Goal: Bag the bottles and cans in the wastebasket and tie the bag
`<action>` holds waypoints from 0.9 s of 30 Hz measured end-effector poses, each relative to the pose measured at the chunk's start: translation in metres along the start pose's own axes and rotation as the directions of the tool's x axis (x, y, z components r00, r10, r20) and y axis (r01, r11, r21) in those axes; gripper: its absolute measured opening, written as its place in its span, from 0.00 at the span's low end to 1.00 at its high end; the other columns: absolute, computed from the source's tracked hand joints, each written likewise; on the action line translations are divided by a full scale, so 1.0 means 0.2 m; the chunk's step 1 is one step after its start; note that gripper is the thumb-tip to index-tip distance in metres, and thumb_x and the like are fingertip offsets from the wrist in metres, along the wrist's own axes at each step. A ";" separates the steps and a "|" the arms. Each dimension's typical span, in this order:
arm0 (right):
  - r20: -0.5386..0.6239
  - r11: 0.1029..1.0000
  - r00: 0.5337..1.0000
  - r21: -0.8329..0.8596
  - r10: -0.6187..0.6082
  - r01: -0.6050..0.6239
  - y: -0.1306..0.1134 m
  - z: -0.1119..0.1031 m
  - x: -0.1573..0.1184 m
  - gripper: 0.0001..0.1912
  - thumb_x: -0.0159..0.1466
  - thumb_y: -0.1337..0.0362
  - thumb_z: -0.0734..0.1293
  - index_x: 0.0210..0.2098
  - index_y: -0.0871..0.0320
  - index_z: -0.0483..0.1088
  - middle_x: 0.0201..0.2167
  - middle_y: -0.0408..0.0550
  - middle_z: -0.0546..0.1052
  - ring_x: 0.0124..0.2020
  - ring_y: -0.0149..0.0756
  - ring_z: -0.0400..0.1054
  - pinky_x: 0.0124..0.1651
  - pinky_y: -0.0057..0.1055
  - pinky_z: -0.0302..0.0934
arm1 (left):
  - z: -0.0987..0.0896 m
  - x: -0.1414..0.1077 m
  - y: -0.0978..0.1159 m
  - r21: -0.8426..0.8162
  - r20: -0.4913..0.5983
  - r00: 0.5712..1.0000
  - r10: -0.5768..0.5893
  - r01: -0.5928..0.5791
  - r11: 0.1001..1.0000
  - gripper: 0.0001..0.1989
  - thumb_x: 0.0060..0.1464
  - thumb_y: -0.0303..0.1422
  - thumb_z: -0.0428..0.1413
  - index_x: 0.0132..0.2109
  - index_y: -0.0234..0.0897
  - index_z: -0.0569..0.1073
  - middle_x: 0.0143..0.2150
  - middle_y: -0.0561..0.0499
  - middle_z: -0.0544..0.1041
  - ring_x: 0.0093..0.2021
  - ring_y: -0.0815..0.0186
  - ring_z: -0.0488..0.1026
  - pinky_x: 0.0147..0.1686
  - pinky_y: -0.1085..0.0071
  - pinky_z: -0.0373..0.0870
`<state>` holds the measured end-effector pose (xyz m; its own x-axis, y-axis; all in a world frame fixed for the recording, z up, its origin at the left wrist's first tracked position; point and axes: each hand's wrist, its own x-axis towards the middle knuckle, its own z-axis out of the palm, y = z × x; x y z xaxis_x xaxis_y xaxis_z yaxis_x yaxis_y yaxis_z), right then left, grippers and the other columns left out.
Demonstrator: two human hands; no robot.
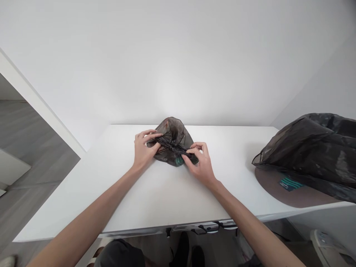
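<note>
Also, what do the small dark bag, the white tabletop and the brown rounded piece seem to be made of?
Small dark bag: likely thin, glossy plastic film; it creases sharply and shows colours through.
White tabletop: perhaps laminated or painted board; smooth, no visible grain.
Brown rounded piece: maybe card or leatherlike, unclear; even, matt surface.

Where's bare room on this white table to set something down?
The white table is bare left of your left hand, nearer you than the small dark plastic bag, and between your right hand and the large black plastic bag. Crowded: mid-table and the right end, where that bag overlaps a curved brown item.
</note>
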<state>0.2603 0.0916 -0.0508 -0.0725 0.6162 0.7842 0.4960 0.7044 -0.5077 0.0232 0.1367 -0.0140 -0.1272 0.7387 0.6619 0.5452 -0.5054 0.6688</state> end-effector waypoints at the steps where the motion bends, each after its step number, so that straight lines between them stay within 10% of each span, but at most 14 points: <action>1: 0.025 1.000 1.000 -0.006 0.000 0.000 0.00 0.00 0.00 0.04 0.69 0.62 0.71 0.44 0.52 0.75 0.48 0.54 0.67 0.52 0.46 0.68 0.56 0.49 0.68 | 0.00 -0.01 0.02 0.080 -0.001 0.995 0.097 -0.097 0.992 0.16 0.53 0.28 0.63 0.47 0.49 0.84 0.54 0.49 0.81 0.59 0.51 0.72 0.65 0.45 0.66; 6: 0.086 0.997 0.993 0.003 -0.077 0.077 0.00 0.00 -0.01 0.10 0.66 0.61 0.74 0.46 0.50 0.78 0.51 0.54 0.66 0.54 0.47 0.66 0.57 0.50 0.67 | -0.01 -0.05 0.07 0.193 0.178 0.915 0.363 -0.394 0.898 0.15 0.57 0.27 0.64 0.47 0.54 0.84 0.60 0.51 0.77 0.62 0.50 0.66 0.65 0.44 0.60; 12: 0.078 0.991 0.996 0.123 0.043 -0.052 0.03 0.01 0.01 0.05 0.70 0.63 0.70 0.38 0.51 0.79 0.51 0.54 0.68 0.51 0.45 0.67 0.57 0.49 0.66 | 0.01 -0.05 0.01 0.107 0.190 0.906 0.377 -0.401 0.910 0.09 0.61 0.29 0.62 0.39 0.51 0.86 0.58 0.52 0.80 0.60 0.52 0.65 0.63 0.45 0.63; 21: 0.153 0.772 0.901 0.471 0.405 -0.427 0.04 -0.06 0.06 0.14 0.65 0.48 0.72 0.34 0.52 0.78 0.54 0.52 0.71 0.58 0.46 0.67 0.60 0.45 0.63 | -0.02 0.01 -0.05 -0.094 0.211 0.977 0.021 -0.002 0.996 0.09 0.62 0.41 0.62 0.41 0.46 0.87 0.58 0.51 0.82 0.64 0.52 0.65 0.68 0.51 0.61; 27: 0.239 0.561 0.835 0.645 0.495 -0.518 0.04 -0.11 0.07 0.16 0.61 0.47 0.72 0.34 0.52 0.71 0.54 0.50 0.74 0.54 0.46 0.68 0.55 0.43 0.64 | -0.02 0.04 -0.07 -0.457 0.190 0.933 -0.305 0.359 0.814 0.25 0.56 0.55 0.64 0.43 0.36 0.86 0.49 0.43 0.85 0.57 0.50 0.77 0.64 0.53 0.67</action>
<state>0.2823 0.0990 -0.0364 -0.0219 0.9479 0.3179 -0.2425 0.3034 -0.9215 0.0119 0.1480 -0.0168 -0.1273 0.9282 0.3495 0.0193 -0.3500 0.9366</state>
